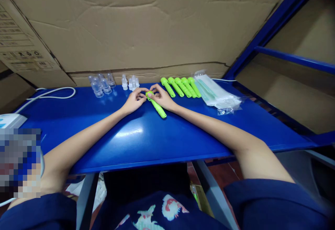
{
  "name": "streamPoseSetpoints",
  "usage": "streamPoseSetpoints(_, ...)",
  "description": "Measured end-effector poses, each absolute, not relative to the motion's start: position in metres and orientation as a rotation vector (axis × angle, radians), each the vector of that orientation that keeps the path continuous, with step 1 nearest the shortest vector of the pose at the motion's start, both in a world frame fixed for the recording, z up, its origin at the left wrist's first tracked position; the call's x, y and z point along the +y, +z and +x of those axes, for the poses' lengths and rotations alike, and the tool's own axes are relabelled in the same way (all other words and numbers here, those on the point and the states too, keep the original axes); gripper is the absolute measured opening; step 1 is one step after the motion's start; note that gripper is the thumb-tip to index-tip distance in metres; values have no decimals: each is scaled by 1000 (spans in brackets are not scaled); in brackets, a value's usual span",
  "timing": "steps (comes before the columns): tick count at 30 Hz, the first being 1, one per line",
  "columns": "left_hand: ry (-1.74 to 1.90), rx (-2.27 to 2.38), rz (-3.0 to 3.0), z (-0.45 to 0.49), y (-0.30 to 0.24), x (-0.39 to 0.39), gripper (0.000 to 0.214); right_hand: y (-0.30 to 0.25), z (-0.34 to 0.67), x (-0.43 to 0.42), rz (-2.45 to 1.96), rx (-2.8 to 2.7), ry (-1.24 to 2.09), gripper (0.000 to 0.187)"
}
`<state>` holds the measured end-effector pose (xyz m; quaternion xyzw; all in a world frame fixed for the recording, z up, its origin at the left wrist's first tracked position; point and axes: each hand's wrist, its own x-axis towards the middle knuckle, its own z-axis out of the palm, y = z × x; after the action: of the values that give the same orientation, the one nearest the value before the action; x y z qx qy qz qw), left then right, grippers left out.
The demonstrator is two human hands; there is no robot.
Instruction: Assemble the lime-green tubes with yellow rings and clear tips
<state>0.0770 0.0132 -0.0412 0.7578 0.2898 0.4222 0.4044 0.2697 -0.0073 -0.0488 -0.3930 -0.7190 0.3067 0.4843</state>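
Observation:
A lime-green plastic piece shaped like a small flashlight (158, 109) lies slantwise in front of me, its wide round head away from me and its narrow end towards me. My right hand (162, 98) grips it just behind the head, thumb and fingers closed. At the left side of the head, my left hand (134, 101) pinches the rim with thumb and forefinger. Fingers partly cover the head, so its inside is hidden. Behind and to the right, several matching green flashlights (182, 87) rest side by side on the blue table (125, 149).
Clear plastic cups (101, 84) stand at the back left, beside small translucent white nozzle-like parts (130, 82). A clear bag with white and pale-green contents (216, 92) lies at the right. Cardboard (146, 31) walls the back; a white cable (59, 95) loops at left.

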Motion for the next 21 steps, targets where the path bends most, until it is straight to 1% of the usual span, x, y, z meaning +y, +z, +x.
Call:
streamPoseSetpoints(9,1079,733,2012,77,-44,16,34,-50,270,-6,-967,-1766,718,48)
streamPoseSetpoints(21,1083,765,1937,77,-38,10,29,-48,268,-9,-950,-1761,731,47)
